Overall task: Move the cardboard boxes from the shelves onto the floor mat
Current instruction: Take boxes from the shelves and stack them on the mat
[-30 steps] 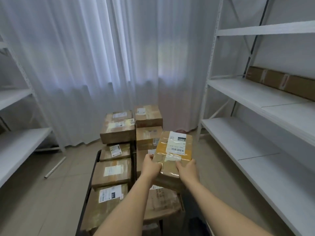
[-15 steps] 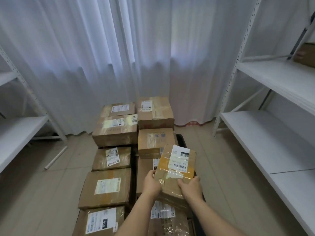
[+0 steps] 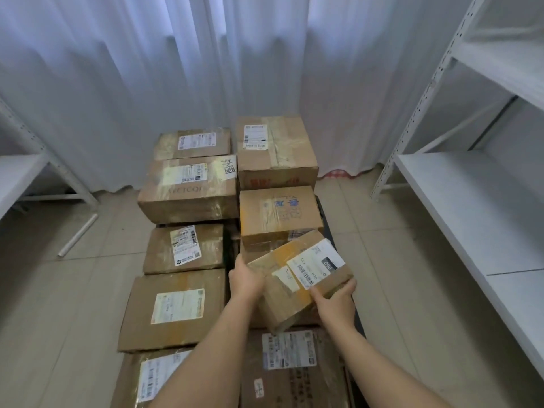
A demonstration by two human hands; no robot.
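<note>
Hands at either end steady a small cardboard box (image 3: pixel 297 278) above the parcels already stacked on the dark floor mat (image 3: pixel 323 219). The left hand (image 3: pixel 245 279) grips the box's near-left corner with fingers curled under the edge, while the right hand (image 3: pixel 335 301) clasps the lower right end, thumb lying over the top beside the white shipping label (image 3: pixel 316 267). The box sits tilted and turned at an angle, apparently so it can be fitted into the gap in the right-hand row, between the taped box (image 3: pixel 279 216) behind it and the labelled box (image 3: pixel 291 366) nearest the camera. A two-handed hold suits a parcel wrapped in slick tape, which could slip from one palm. Seven or so boxes lie in two rows on the mat, labels mostly upward, packed close to use the narrow strip. White shelves (image 3: pixel 471 207) on the right show no boxes in the part in view, suggesting the job is well along. A white tube (image 3: pixel 78 235) lies on the tiled floor by the left shelf unit (image 3: pixel 17 175).
</note>
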